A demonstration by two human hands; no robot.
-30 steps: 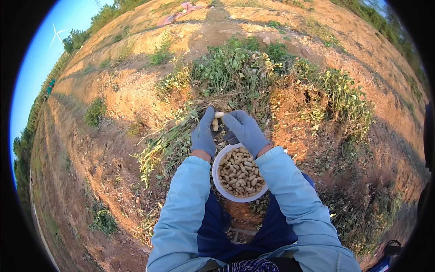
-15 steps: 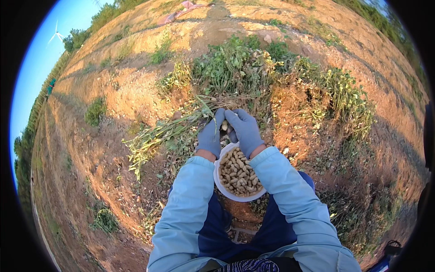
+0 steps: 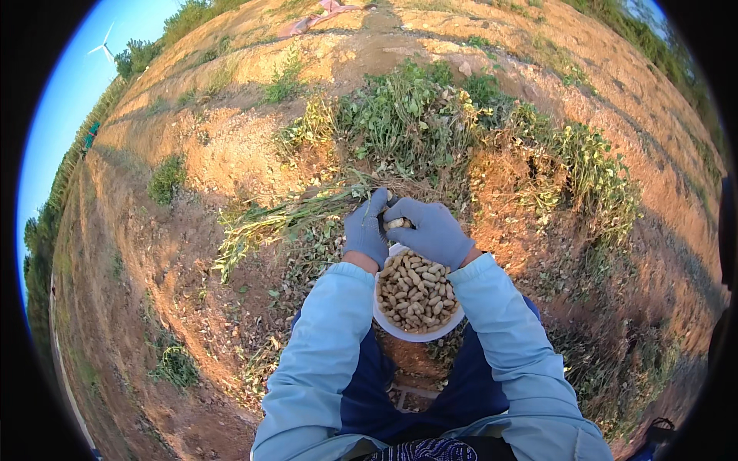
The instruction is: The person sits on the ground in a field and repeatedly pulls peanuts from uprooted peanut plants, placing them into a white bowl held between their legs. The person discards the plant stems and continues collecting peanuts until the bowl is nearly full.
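Note:
Both of my hands wear grey-blue gloves and meet above a white bucket (image 3: 400, 330) that stands between my legs. Closed round the root end of a bundle of pulled peanut plants (image 3: 288, 219) is my left hand (image 3: 367, 232); the leafy stems stretch out to the left. My right hand (image 3: 437, 233) curls beside it, its fingers gripping pale peanuts (image 3: 397, 223) against the palm. Many unshelled peanuts (image 3: 415, 296) fill much of the bucket. My wrists and gloves hide its far rim and part of the roots.
A heap of green peanut plants (image 3: 407, 115) lies just beyond my hands, with more uprooted plants (image 3: 588, 177) to the right. Dry leaves litter the reddish soil. Farther off are a pink cloth (image 3: 323, 17), a wind turbine (image 3: 104, 48) and a figure in green (image 3: 91, 137).
My right hand has turned and drawn slightly back and right, with peanuts now showing in its fingers. The bucket sits slightly farther right in view, and the plant bundle has shifted a little.

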